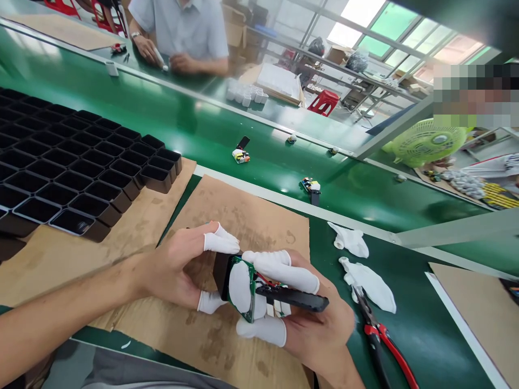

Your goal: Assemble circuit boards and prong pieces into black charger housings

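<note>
My left hand (178, 265), with white finger cots on its fingertips, grips a black plastic housing (221, 275) from the left. In my right hand (312, 319), also wearing white cots, is a green circuit board (252, 294) with a white pad on its face. The board stands on edge at the housing's open side; how far it sits inside, I cannot tell. Behind the board, red and black wires and a flat black plate (295, 298) show between my right fingers. Both hands are above a stained cardboard sheet (219, 205).
Rows of black open housings (77, 178) stand at the left. Red-handled pliers (373, 329) and white gloves (371, 281) lie at the right. Circuit assemblies (241, 155) rest on the green belt (194, 132) beyond. A person (182, 38) works across it; a green fan (430, 140) stands right.
</note>
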The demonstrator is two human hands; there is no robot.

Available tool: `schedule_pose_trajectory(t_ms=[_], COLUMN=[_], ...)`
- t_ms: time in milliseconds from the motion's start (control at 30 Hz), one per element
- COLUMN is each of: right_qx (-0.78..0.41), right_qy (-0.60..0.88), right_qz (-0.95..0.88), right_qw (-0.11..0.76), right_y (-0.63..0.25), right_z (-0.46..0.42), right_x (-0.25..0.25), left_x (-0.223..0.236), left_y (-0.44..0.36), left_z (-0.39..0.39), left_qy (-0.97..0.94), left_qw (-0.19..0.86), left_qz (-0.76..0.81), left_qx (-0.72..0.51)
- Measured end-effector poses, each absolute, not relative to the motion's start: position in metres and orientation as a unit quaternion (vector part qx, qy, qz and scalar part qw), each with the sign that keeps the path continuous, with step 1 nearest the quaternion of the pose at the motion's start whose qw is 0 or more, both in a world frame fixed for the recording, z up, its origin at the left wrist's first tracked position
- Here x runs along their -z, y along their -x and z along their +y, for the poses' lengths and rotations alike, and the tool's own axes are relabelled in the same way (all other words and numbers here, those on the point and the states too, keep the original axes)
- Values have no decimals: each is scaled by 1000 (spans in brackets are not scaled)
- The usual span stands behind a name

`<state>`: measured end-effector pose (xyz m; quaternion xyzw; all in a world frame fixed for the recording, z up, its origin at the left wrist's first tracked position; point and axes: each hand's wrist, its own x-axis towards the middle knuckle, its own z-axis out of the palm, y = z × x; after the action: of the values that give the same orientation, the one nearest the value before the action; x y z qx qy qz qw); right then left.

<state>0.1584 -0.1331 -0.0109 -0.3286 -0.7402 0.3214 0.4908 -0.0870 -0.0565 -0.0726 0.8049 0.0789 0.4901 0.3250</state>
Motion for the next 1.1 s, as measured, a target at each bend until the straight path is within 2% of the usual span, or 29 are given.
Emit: schedule_pose_trajectory(t_ms=[1100], right_qx=[-288], right_qy=[345], right_qz=[-790], right_qw=[417], right_y=[-160], right_z=[-132], right_x=[4], left_x=[69], left_y=[88], left_z=[-56], left_qy=[-818], left_qw=[306], left_qz=[97], left_qx=[-477])
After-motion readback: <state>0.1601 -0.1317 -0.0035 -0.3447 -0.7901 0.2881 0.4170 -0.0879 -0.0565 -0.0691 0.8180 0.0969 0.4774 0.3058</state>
